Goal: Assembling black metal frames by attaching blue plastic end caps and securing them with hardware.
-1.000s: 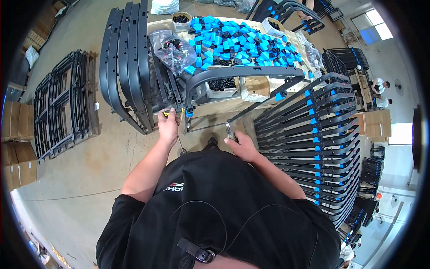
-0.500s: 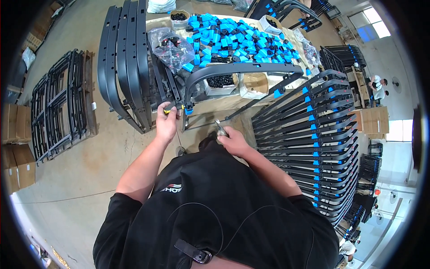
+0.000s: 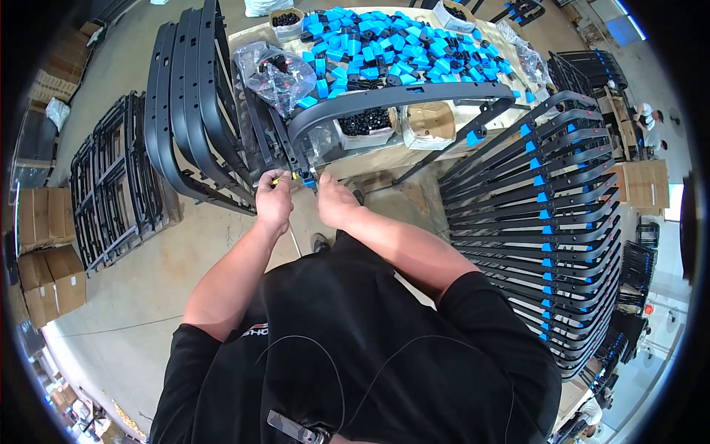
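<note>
Head view: the right hand (image 3: 337, 201) has swung in from the right, and now it's beside the left hand (image 3: 274, 200) at the near left end of the curved black metal frame (image 3: 403, 94), by a blue cap (image 3: 308, 183). The left pinches a yellow tool (image 3: 276, 180); the right is curled, its grip hidden. Both hands now share one spot, before the table (image 3: 362, 159).

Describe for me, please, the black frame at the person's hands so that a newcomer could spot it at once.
Find the table heaped with blue pieces. Along its near side arches a single curved black frame, its left end next to the person's left hand and right hand. Unlike the frames grouped to the left and right, it stands alone.
</note>
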`<state>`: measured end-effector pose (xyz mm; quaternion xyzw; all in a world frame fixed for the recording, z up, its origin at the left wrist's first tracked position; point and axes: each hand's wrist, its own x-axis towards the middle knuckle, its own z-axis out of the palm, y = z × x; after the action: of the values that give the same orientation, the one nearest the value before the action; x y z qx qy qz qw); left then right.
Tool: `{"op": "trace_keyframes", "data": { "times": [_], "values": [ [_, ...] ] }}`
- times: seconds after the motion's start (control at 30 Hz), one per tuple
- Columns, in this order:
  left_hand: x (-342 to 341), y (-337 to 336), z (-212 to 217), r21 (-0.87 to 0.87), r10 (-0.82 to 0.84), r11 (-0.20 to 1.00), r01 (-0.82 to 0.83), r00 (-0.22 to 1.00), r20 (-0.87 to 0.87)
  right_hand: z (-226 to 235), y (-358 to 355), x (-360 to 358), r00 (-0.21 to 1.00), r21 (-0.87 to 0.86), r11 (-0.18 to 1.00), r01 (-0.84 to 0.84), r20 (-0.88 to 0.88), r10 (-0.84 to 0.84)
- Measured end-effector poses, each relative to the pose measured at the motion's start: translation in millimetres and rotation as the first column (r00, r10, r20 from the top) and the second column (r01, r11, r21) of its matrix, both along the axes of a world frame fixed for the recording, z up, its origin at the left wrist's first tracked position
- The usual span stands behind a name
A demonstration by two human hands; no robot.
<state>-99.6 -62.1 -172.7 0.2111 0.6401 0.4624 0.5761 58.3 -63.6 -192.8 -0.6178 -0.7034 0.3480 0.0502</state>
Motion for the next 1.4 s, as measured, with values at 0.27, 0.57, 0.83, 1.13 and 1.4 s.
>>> {"op": "trace_keyframes", "data": {
  "times": [0.27,0.57,0.83,1.13,1.4],
  "values": [
    [-3.3,-0.4,-37.6,0.168,0.025,0.986,0.001,0.987,-0.156,57.8,32.4,8.6,0.864,-0.658,0.753,-0.016,-0.388,-0.321],
    [-3.8,-4.8,-37.1,0.173,0.029,0.985,-0.003,0.989,-0.145,45.4,43.2,10.7,0.655,-0.858,0.505,-0.097,-0.437,-0.617],
    [-1.6,4.1,-7.9,0.041,0.015,0.999,-0.017,0.999,0.040,75.9,45.9,9.4,0.629,-0.878,0.478,-0.015,-0.380,-0.678],
    [-3.8,3.6,-6.4,0.025,0.004,1.000,-0.005,1.000,0.025,68.7,51.4,10.6,0.717,-0.859,0.511,-0.045,-0.384,-0.582],
    [-7.5,2.3,-9.2,0.030,0.025,0.999,-0.027,0.998,0.054,73.0,46.7,-3.6,0.939,-0.763,0.643,-0.063,-0.264,-0.222]
  ]
}}
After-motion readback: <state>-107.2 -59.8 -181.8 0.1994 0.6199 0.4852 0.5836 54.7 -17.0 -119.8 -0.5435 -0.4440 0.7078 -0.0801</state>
